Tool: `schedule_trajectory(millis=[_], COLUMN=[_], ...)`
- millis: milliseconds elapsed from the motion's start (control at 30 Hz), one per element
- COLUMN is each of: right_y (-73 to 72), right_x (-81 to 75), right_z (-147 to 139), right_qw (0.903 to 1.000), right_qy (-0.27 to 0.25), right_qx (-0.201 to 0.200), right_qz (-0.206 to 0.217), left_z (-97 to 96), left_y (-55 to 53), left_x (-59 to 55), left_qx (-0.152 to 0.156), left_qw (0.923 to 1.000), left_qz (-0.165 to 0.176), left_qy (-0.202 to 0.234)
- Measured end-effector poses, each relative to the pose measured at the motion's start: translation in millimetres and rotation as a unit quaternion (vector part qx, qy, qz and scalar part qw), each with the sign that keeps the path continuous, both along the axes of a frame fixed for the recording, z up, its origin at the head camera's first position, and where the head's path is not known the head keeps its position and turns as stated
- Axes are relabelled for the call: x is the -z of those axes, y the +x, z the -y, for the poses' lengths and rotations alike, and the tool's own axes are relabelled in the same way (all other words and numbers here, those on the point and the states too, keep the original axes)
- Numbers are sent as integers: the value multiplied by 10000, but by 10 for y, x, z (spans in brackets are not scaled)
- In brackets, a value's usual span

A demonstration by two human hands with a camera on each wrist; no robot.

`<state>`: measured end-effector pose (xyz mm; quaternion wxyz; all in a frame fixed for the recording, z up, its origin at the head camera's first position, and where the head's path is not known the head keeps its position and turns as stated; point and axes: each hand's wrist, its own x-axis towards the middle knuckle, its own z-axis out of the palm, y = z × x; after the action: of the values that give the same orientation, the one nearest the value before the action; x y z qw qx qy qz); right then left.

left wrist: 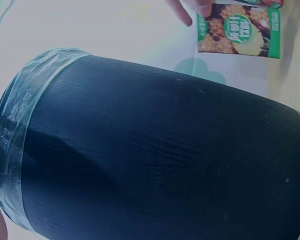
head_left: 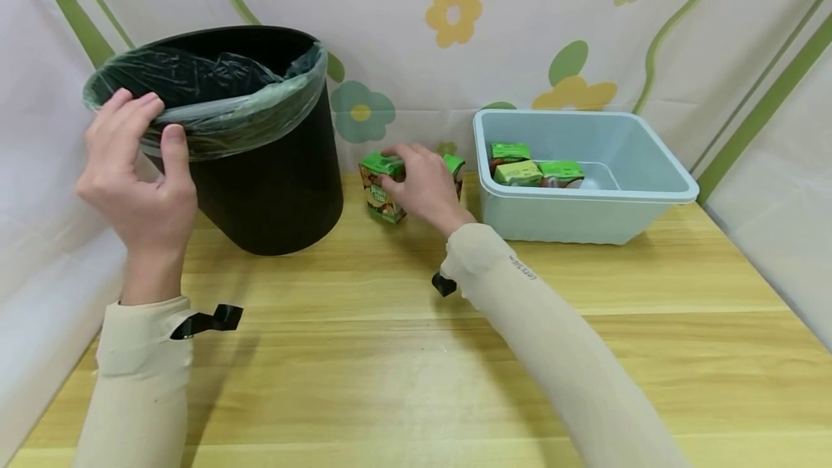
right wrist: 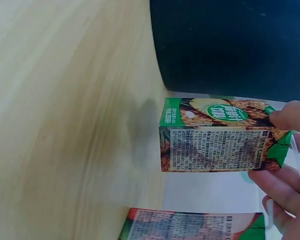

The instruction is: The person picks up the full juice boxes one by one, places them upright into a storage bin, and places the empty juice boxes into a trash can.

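My right hand (head_left: 422, 183) pinches a green-topped juice carton (head_left: 382, 190) near its top, thumb on one side and fingers on the other. In the right wrist view this carton (right wrist: 210, 135) shows pineapple pictures and a panel of small print. Beside it stands a second juice carton with a red edge (right wrist: 190, 227), partly hidden behind my hand in the head view. My left hand (head_left: 139, 165) holds the near left rim of a black trash bin (head_left: 273, 201), at the green plastic bag (head_left: 247, 121) folded over it.
A light blue plastic basin (head_left: 559, 219) stands on the right, with several cartons (head_left: 516, 173) at its left end. The wooden table (head_left: 364, 367) stretches toward me. Behind everything hangs a white flowered curtain (head_left: 390, 20).
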<state>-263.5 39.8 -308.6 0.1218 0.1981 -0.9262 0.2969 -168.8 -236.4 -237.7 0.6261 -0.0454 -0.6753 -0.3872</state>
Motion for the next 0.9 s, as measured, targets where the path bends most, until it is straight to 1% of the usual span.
schedule_trajectory(millis=[67,267,467,567,900], right_y=[9,40,63,64,122], right_x=[-29,-118,-207,-263,-531], right_z=[-8,-54,-118,-139,-142], right_qw=[10000,9992,9975,9962,9885], right_qy=[-78,-343,-669,-815,-1333], right_qx=[-34,-171,-245,-288,-592], right_qz=[26,-98,-35,-117,-408], left_z=[1,-3,-8,-6,8], left_y=[-2,1,3,0,-4], left_x=[2,-3,-6,-6,6], left_qx=[2,8,14,3,-29], left_qw=[10000,10000,10000,10000,10000], left_qz=[-10,-21,-31,-53,35], left_qy=[12,18,18,3,-37])
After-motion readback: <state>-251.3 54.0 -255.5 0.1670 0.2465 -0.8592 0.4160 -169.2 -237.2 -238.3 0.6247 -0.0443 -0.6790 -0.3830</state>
